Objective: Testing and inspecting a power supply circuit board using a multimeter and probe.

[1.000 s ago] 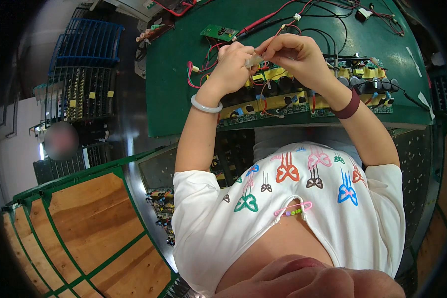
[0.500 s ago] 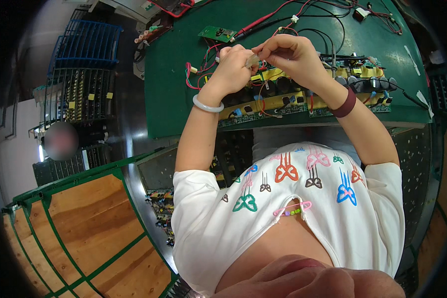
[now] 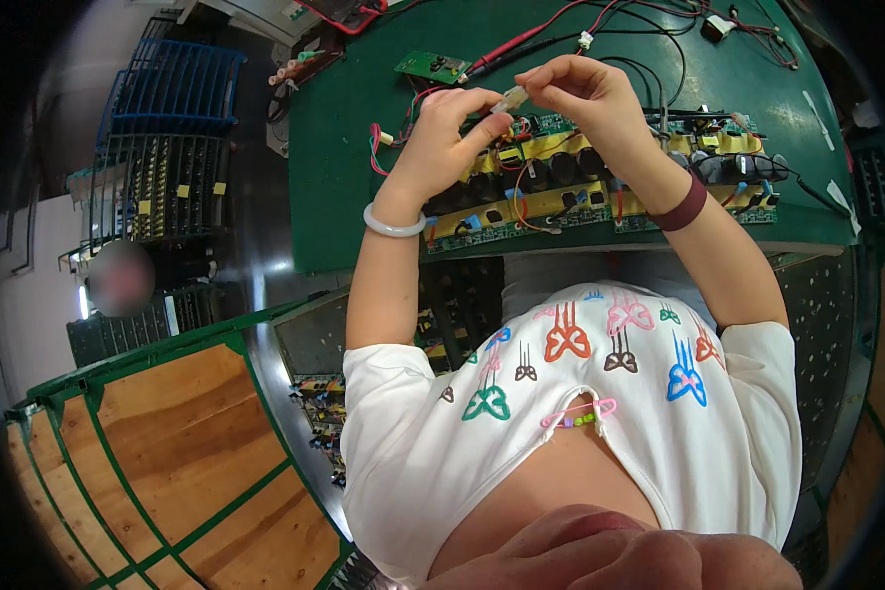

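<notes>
My left hand (image 3: 449, 138) and my right hand (image 3: 585, 100) meet above the green bench mat (image 3: 364, 177). Between their fingertips they pinch a small pale plug connector (image 3: 510, 98) with thin wires running from it. Just below the hands lies a long circuit board (image 3: 600, 192) with yellow strips, black round capacitors and red and blue wires. A white bangle circles my left wrist and a dark red band my right wrist.
A small green board (image 3: 433, 67) and red and black leads (image 3: 560, 29) lie at the back of the mat. Blue and black racks of boards (image 3: 167, 147) stand to the left. A green-framed wooden crate (image 3: 187, 462) sits at lower left.
Both hands stayed together on the connector, shifting only slightly above the board. Nothing else moved.
</notes>
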`<state>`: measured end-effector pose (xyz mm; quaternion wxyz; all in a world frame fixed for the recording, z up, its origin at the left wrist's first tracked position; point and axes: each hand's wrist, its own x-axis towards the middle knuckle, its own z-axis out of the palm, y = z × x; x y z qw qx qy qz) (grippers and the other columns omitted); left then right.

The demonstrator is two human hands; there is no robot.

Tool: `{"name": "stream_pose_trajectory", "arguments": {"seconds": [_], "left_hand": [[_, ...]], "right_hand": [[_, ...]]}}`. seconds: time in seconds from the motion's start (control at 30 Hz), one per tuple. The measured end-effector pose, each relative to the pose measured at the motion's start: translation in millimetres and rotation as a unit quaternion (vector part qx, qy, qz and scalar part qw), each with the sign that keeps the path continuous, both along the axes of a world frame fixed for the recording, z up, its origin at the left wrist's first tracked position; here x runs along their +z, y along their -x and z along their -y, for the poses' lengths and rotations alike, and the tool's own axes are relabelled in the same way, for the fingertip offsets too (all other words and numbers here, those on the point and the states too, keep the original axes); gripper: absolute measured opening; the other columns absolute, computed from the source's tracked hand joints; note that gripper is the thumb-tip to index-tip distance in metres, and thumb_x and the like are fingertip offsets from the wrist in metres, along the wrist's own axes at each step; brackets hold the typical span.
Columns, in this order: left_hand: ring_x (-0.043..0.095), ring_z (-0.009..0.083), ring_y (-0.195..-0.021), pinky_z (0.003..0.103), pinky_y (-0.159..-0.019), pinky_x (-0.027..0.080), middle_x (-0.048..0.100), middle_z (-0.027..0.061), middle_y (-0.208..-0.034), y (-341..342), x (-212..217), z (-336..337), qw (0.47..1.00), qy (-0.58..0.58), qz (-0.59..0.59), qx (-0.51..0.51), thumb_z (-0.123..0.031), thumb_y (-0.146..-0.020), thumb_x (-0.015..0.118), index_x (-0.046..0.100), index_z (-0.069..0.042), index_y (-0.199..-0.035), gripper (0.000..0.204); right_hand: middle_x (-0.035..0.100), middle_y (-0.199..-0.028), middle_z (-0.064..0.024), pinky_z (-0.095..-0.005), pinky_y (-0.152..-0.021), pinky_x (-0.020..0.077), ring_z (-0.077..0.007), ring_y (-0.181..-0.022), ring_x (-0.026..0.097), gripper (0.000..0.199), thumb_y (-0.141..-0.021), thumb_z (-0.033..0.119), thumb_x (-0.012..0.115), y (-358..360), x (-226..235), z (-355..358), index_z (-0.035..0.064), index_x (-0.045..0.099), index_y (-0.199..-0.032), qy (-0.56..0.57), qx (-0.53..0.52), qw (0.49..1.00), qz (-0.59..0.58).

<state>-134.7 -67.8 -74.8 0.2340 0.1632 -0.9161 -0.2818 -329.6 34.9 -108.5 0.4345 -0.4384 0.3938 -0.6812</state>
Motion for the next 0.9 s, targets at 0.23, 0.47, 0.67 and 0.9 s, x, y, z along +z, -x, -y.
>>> {"name": "stream_pose_trajectory", "arguments": {"seconds": [0.23,0.47,0.67,0.9], "left_hand": [[0.062,0.0302,-0.081,0.043,-0.083,0.045,0.068,0.008,-0.08,-3.9,-3.1,-6.3,0.98,0.198,-0.012,0.03,-0.007,-0.084,0.067,0.066,-0.004,-0.092,0.009],[0.061,0.0303,-0.08,0.044,-0.085,0.044,0.066,0.0073,-0.077,-2.9,-5.7,-8.5,0.972,0.228,-0.021,0.051,-0.003,-0.082,0.064,0.06,-0.006,-0.087,0.007],[0.062,0.0312,-0.082,0.045,-0.086,0.044,0.067,0.0086,-0.078,-0.8,-1.4,-6.5,0.973,0.225,-0.002,0.056,-0.008,-0.087,0.063,0.062,-0.006,-0.089,0.004],[0.066,0.028,-0.07,0.039,-0.066,0.051,0.066,0.0099,-0.072,-0.2,-1.0,27.7,0.966,0.194,-0.01,0.172,-0.024,-0.102,0.057,0.066,-0.002,-0.106,0.024]], "right_hand": [[0.073,-0.111,-0.0121,-0.0292,-0.095,0.0543,-0.016,-0.102,0.069,0.012,-0.093,0.003,0.066,-5.7,3.8,-1.7,-0.0012,0.07,-0.103,-0.029,0.007,1.0,0.003],[0.075,-0.099,-0.0069,-0.0278,-0.088,0.0559,-0.0127,-0.091,0.069,0.015,-0.091,0.003,0.069,-14.5,2.0,-3.0,-0.0003,0.074,-0.105,-0.048,-0.004,0.998,0.037],[0.074,-0.101,-0.0079,-0.0276,-0.089,0.0566,-0.0138,-0.094,0.07,0.017,-0.092,0.006,0.07,-10.0,1.0,-1.6,-0.0015,0.071,-0.108,-0.053,-0.006,0.999,0.01],[0.073,-0.107,-0.0118,-0.0271,-0.081,0.0585,-0.0169,-0.091,0.073,0.026,-0.099,0.013,0.064,49.6,42.9,-35.8,0.0012,0.064,-0.122,-0.058,-0.046,0.996,-0.055]]}}
